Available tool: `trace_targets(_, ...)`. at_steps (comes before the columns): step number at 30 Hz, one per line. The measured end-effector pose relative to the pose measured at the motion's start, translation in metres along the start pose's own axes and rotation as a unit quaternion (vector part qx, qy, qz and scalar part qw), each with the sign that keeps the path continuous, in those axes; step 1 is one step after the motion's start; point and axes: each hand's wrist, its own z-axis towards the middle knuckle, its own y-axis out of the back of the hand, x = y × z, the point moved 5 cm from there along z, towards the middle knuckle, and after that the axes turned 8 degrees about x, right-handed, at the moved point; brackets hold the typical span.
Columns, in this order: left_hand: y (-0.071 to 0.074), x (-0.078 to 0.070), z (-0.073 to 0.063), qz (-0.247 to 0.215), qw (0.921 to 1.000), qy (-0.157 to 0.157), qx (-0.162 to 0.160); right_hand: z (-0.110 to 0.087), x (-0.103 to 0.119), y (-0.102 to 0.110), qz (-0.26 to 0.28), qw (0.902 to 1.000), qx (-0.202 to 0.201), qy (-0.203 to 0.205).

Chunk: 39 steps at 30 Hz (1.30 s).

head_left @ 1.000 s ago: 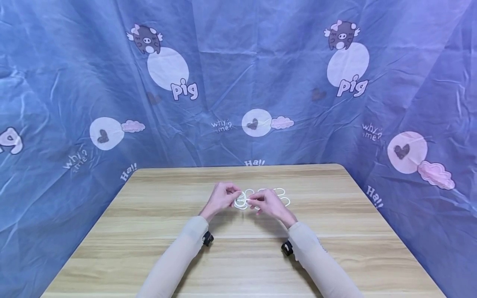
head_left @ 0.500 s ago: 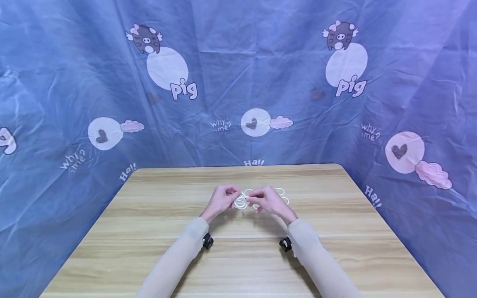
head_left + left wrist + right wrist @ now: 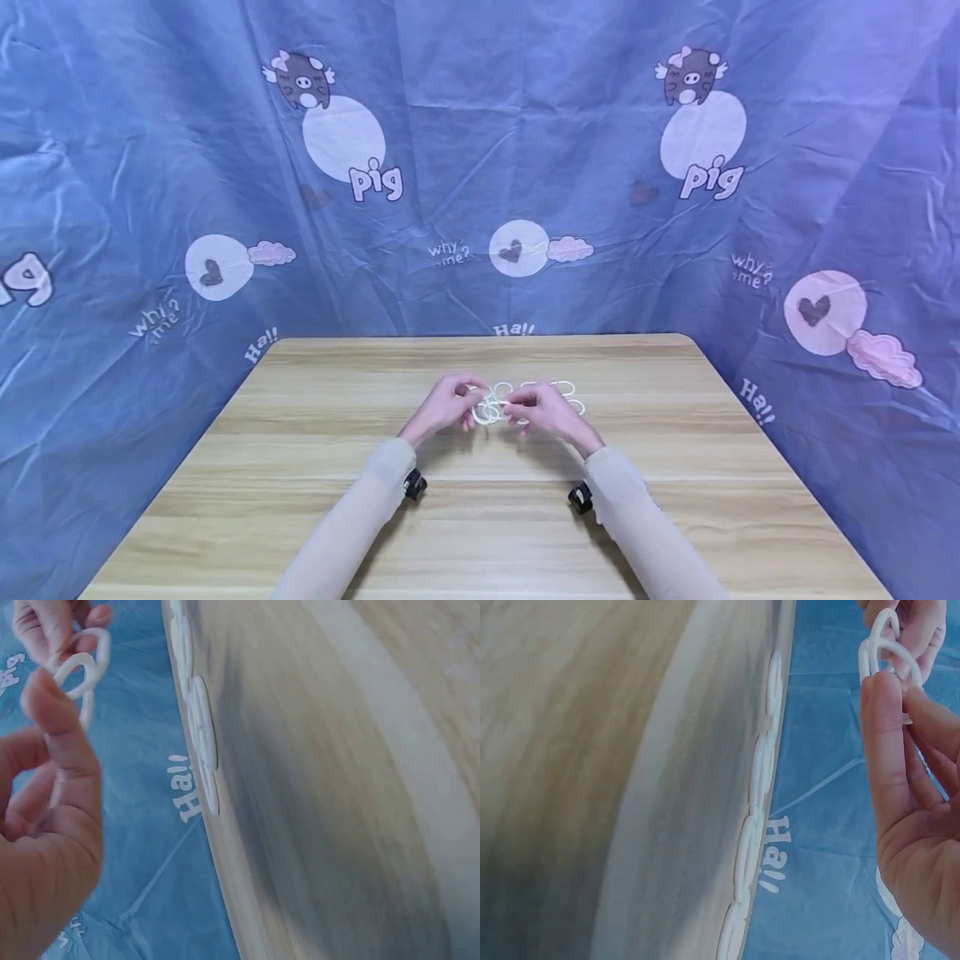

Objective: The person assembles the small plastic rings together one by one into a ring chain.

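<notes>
Two white oval links overlap in the air between my hands. My left hand pinches one of them, its thumb tip right at the link's edge in the left wrist view. From the other side my right hand pinches the second link between thumb and fingers. Under and behind the hands, a row of more white links lies on the wooden table. Parts of that row are hidden by my hands in the head view, while several links show past the right hand.
The light wooden table extends to both sides and toward me. Its far edge meets a blue printed curtain, which also hangs at left and right. A small black camera sits on the left wrist, and another black camera on the right.
The hands were closer together half a second ago. Now the right hand sits slightly farther right, and more of the white links shows between the fingertips.
</notes>
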Motion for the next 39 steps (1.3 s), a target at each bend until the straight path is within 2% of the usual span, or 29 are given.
trace_targets(4,0.002,0.011,-0.004,-0.021,0.9986,0.045,0.019,0.0,-0.005,-0.005,0.013,0.9995,0.012,-0.027)
trace_targets(10,0.008,0.025,-0.016,0.001,0.9922,0.107,0.063,0.005,-0.012,-0.02,0.026,0.9971,0.058,-0.042)
trace_targets(15,0.014,0.03,-0.023,0.027,0.986,0.14,0.087,0.01,-0.019,-0.028,0.086,0.99,0.081,-0.076)
trace_targets(19,0.021,0.029,-0.027,0.055,0.9824,0.151,0.096,0.014,-0.021,-0.031,0.11,0.9853,0.089,-0.096)
trace_targets(23,0.029,0.032,-0.029,0.081,0.9795,0.154,0.101,0.02,-0.022,-0.034,0.109,0.9844,0.093,-0.101)
trace_targets(32,0.045,0.042,-0.032,0.108,0.9737,0.167,0.11,0.032,-0.016,-0.046,0.09,0.9876,0.086,-0.096)
trace_targets(35,0.048,0.041,-0.032,0.119,0.9736,0.168,0.099,0.033,-0.015,-0.048,0.093,0.9869,0.081,-0.104)
trace_targets(39,0.047,0.034,-0.03,0.127,0.9801,0.136,0.069,0.033,-0.014,-0.048,0.092,0.9873,0.074,-0.106)
